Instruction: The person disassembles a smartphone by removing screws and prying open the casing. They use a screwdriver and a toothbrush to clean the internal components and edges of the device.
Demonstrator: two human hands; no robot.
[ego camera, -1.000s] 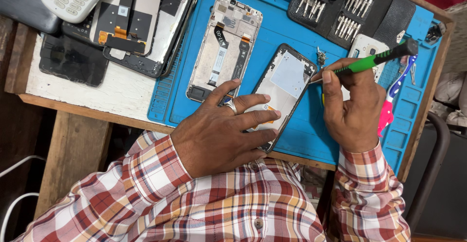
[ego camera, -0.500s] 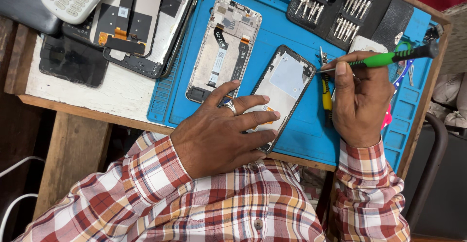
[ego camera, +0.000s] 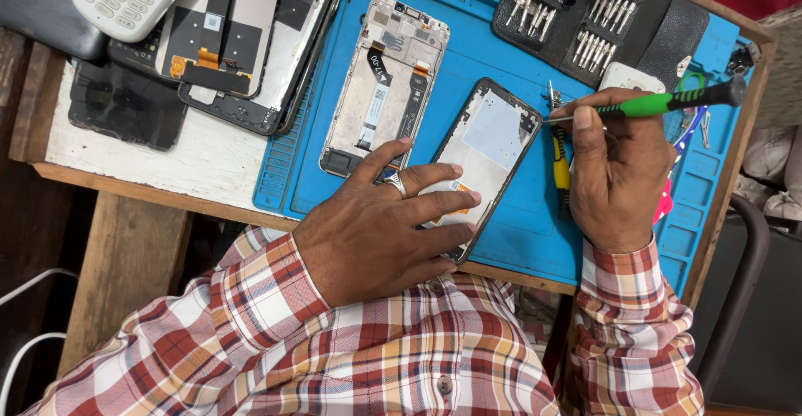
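Since a second ago my right hand has levelled the green screwdriver — its tip has drawn back from over the glass to the phone's three o'clock edge. The opened phone lies on the blue mat at the middle of the table, and my left hand presses flat on its six o'clock end, fingers spread. My right grip is pinched on the driver's shaft, thumb on top. To do this well I judge I should keep the phone pinned, seat the tip squarely and turn lightly — no levering. A stripped frame rests at eleven o'clock.
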